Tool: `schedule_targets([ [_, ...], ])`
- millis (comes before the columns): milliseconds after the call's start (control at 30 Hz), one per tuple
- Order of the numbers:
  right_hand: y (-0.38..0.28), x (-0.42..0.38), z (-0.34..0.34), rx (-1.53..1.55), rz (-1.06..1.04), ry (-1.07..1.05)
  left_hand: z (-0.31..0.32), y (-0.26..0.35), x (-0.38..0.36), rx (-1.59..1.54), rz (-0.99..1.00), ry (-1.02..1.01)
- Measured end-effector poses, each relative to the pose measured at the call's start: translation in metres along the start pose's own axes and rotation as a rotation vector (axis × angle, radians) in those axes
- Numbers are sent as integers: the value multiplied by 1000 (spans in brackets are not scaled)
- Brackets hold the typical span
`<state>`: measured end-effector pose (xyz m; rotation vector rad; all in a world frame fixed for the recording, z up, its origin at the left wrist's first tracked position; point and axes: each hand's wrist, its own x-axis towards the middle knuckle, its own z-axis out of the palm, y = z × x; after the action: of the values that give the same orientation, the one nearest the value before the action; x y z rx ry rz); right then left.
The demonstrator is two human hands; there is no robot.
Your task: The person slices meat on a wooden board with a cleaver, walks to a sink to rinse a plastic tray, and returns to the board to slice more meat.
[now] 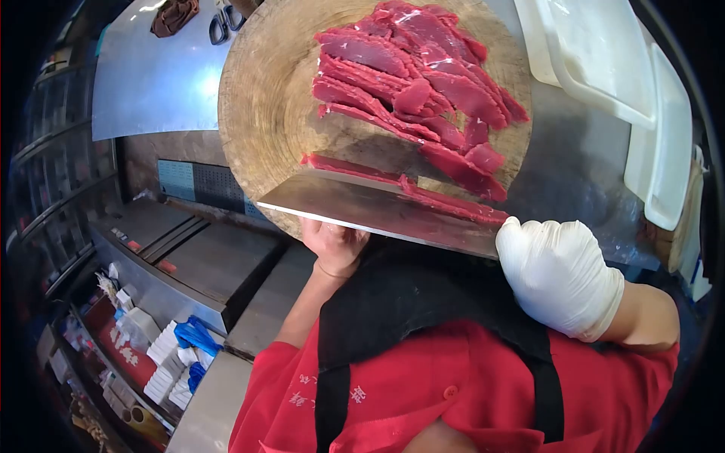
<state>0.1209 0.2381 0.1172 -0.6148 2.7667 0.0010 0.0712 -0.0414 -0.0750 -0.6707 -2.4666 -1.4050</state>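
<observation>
Across the near part of a round wooden chopping board (264,98) extends a broad-bladed cleaver (377,214), its blade tilted with the bright edge toward me. My right hand (559,275), in a white glove, is closed at the blade's right end; the handle is hidden there. Bare, my left hand (332,241) is close under the blade's left part, which hides its fingers. Strips of raw red meat (445,204) lie along the blade's far side. Beyond them is a pile of sliced raw red meat (408,83) on the board.
White plastic trays (604,60) stand at the right. On the metal table (151,83) at upper left are scissors (220,26) and a brown cloth (174,16). A steel counter (196,257) borders the left, above a shelf with white packets and blue plastic bags (195,336).
</observation>
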Motion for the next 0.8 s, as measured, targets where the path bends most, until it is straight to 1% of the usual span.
schedule_targets([
  [67,-1,10,1,6,3,-21,-7,3,3,-35,-97,-52],
  [100,-1,16,0,-1,-4,-29,-4,7,8,-39,-105,-44],
  [167,-3,34,-1,251,2,7,7,21,25,105,39,20],
  [233,-3,66,0,447,-59,6,7,27,40,108,46,-15],
  [267,-6,85,9,577,-101,102,9,28,47,171,139,33],
  [300,-18,103,7,578,-54,24,8,33,51,236,233,83],
  [333,-20,110,15,601,-73,146,5,41,58,238,189,41],
  [367,-21,111,21,626,-91,268,6,41,56,249,195,61],
  [400,-20,108,21,612,-96,282,6,42,53,250,171,51],
  [433,-18,105,21,599,-103,264,6,42,52,249,153,40],
  [500,-9,95,17,576,-106,262,8,39,50,248,185,61],
  [567,6,75,9,445,5,-36,6,41,49,250,189,74],
  [600,9,67,7,447,98,-34,5,42,50,241,197,74],
  [633,9,61,6,449,93,-36,5,44,49,232,203,67],
  [700,7,49,3,419,154,-43,5,44,47,238,217,72],
  [733,6,41,3,449,130,-8,6,42,45,253,240,62],
  [767,3,31,1,466,89,79,6,39,44,268,261,53],
  [800,0,22,-2,424,64,99,6,36,41,280,285,56],
])
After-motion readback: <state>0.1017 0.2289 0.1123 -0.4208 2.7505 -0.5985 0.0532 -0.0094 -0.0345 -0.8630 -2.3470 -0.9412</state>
